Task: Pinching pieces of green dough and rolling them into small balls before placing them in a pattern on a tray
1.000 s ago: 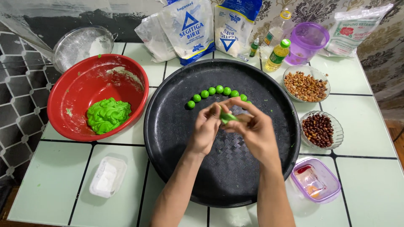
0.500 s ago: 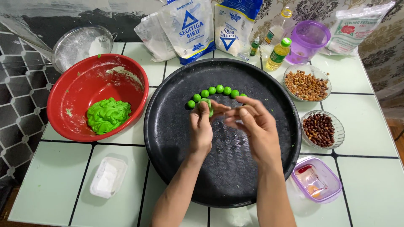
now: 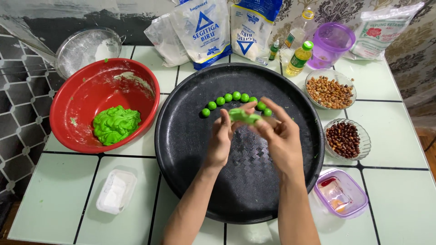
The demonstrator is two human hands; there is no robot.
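Over the middle of a large round black tray (image 3: 190,181), my left hand (image 3: 220,140) and my right hand (image 3: 281,136) together pinch a soft lump of green dough (image 3: 243,116) between their fingertips. Just behind the hands, a curved row of several small green dough balls (image 3: 227,98) lies on the tray. A red bowl (image 3: 81,95) to the left holds a bigger mass of green dough (image 3: 116,124).
A small white container (image 3: 116,190) sits front left, a purple-lidded box (image 3: 341,192) front right. Two glass bowls of nuts (image 3: 330,91) and dark beans (image 3: 346,139) stand on the right. Flour bags (image 3: 202,27), bottles (image 3: 299,58), a purple cup (image 3: 330,44) and a sieve (image 3: 86,48) line the back.
My left hand went to the left end of the ball row half a second ago, then came back. Both hands now hold a larger lump of dough between them.
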